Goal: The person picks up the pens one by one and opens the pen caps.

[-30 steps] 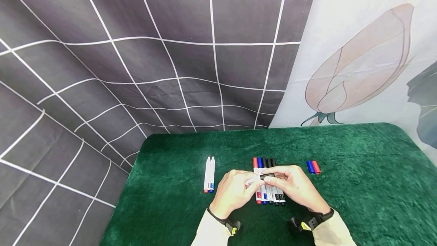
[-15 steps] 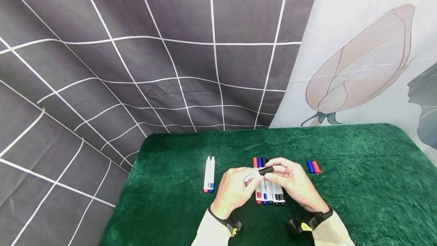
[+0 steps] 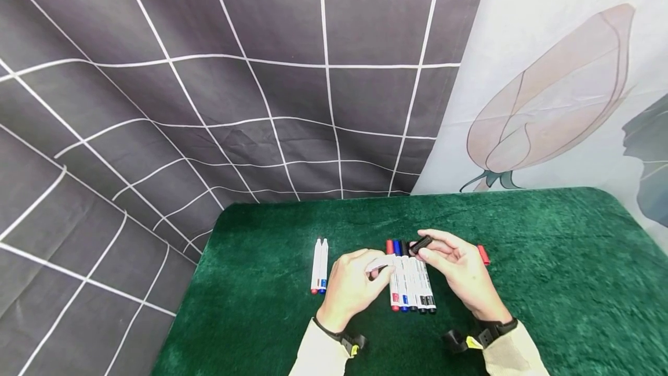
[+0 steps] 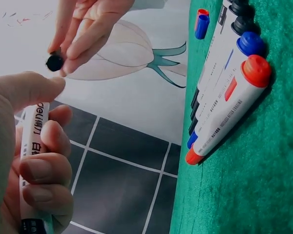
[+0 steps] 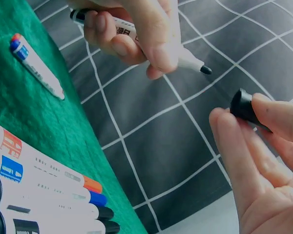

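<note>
My left hand (image 3: 351, 286) grips an uncapped whiteboard marker (image 4: 34, 146), fingers curled round its white barrel. In the right wrist view its black tip (image 5: 205, 69) is bare and points toward my right hand (image 3: 459, 268). That hand pinches a black marker cap (image 5: 244, 108) between thumb and fingers, its open end facing the tip across a gap. Below both hands, a row of capped markers (image 3: 412, 286) in red, blue and black lies side by side on the green cloth.
Two uncapped markers, one red (image 3: 316, 268) and one blue (image 3: 324, 268), lie left of my left hand. A red cap (image 3: 483, 255) and a blue cap (image 4: 201, 27) lie to the right, the blue one hidden behind my right hand in the head view. Green cloth (image 3: 250, 318) covers the table.
The black cap has come off the marker. My right hand has moved up and right with it, while my left hand has drawn slightly left with the marker.
</note>
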The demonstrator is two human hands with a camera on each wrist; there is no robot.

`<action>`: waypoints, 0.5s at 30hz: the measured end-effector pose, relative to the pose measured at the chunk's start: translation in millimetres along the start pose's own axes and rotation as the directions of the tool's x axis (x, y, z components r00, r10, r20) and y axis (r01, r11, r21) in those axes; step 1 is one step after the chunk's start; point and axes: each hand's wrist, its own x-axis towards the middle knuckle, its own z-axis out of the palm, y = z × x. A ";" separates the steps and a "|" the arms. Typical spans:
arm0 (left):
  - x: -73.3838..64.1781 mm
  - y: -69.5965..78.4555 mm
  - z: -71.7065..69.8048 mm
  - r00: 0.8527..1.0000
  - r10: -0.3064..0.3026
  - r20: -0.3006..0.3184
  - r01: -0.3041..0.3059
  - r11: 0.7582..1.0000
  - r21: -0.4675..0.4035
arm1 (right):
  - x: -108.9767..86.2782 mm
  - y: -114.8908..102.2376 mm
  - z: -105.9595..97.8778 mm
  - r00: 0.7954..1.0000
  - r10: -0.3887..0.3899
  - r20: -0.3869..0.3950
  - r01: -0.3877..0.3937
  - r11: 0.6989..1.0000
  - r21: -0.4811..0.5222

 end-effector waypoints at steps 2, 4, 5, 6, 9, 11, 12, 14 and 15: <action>-0.2 -0.8 -0.6 1.000 -0.008 -0.012 0.008 1.000 0.005 | 0.3 0.0 -1.1 1.000 -0.015 -0.019 0.014 0.999 -0.036; 0.0 -1.2 -1.7 1.000 -0.016 -0.019 0.016 1.000 0.009 | 0.7 0.1 -2.0 0.999 -0.033 -0.040 0.030 0.997 -0.074; 0.0 -1.4 -2.2 0.999 -0.022 -0.023 0.022 1.000 0.012 | 1.0 0.2 -2.4 0.998 -0.041 -0.050 0.036 0.994 -0.100; 0.0 -1.7 -2.7 0.999 -0.028 -0.027 0.029 0.999 0.014 | 1.3 0.3 -2.9 0.997 -0.047 -0.058 0.041 0.993 -0.109; 0.0 -2.4 -4.8 0.998 -0.061 -0.034 0.062 0.998 0.013 | 2.1 0.7 -5.0 0.994 -0.062 -0.085 0.049 0.987 -0.151; -0.2 -3.6 -5.4 0.995 -0.087 -0.043 0.088 0.996 0.009 | 2.0 0.1 -6.5 0.993 -0.057 -0.104 0.038 0.984 -0.172; -0.3 -4.3 -6.0 0.994 -0.097 -0.049 0.097 0.995 0.009 | 1.8 -0.5 -7.2 0.992 -0.046 -0.114 0.026 0.985 -0.168; 0.1 -5.6 -7.0 0.992 -0.108 -0.069 0.108 0.994 0.002 | 1.8 -1.8 -8.0 0.991 -0.020 -0.131 0.000 0.988 -0.152; 0.3 -6.3 -7.4 0.990 -0.115 -0.087 0.115 0.993 -0.006 | 1.9 -2.5 -8.3 0.990 -0.004 -0.138 -0.014 0.991 -0.133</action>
